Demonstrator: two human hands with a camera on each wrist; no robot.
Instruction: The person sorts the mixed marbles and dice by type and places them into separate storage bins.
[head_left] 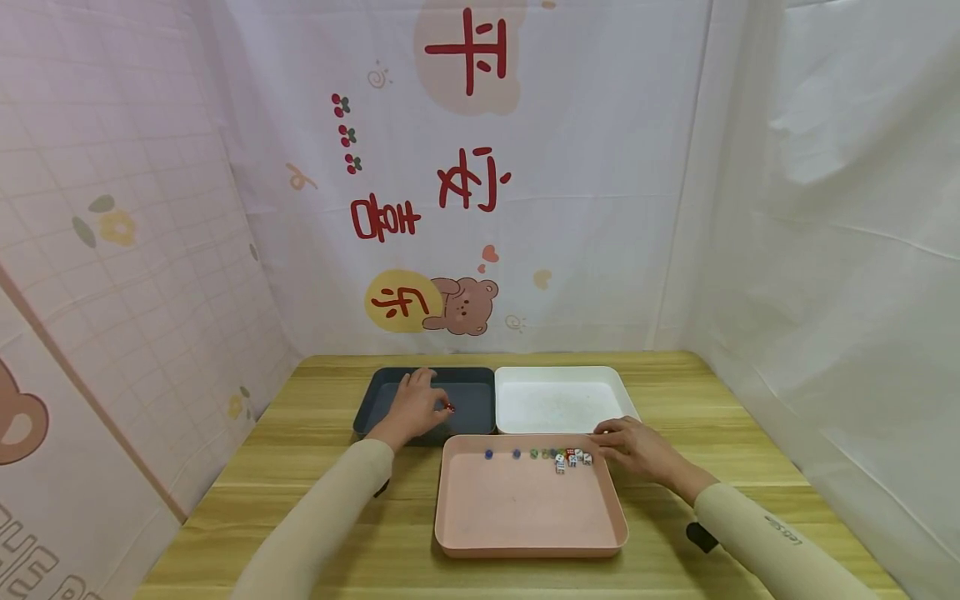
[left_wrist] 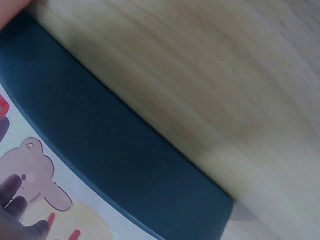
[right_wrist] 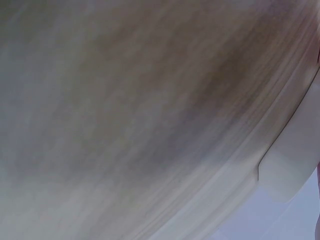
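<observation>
In the head view my left hand (head_left: 417, 406) is above the dark blue tray (head_left: 361, 414). Thumb and fingertip pinch a small red die (head_left: 450, 408), which also shows at the left edge of the left wrist view. My right hand (head_left: 636, 446) is at the far right corner of the pink tray (head_left: 525, 552), its fingers relaxed and fingertips right at the rim. Near that hand inside the pink tray are several white dice (head_left: 560, 468) and a red die (head_left: 570, 452). Small clear green pieces (head_left: 534, 454) and blue pieces (head_left: 489, 454) lie in a row along its far side.
A white tray (head_left: 558, 404) stands right of the dark blue one, both behind the pink tray. All three sit on a wood-grain table (head_left: 300, 500). Printed white cloth (head_left: 600, 208) hangs behind the table and at both sides.
</observation>
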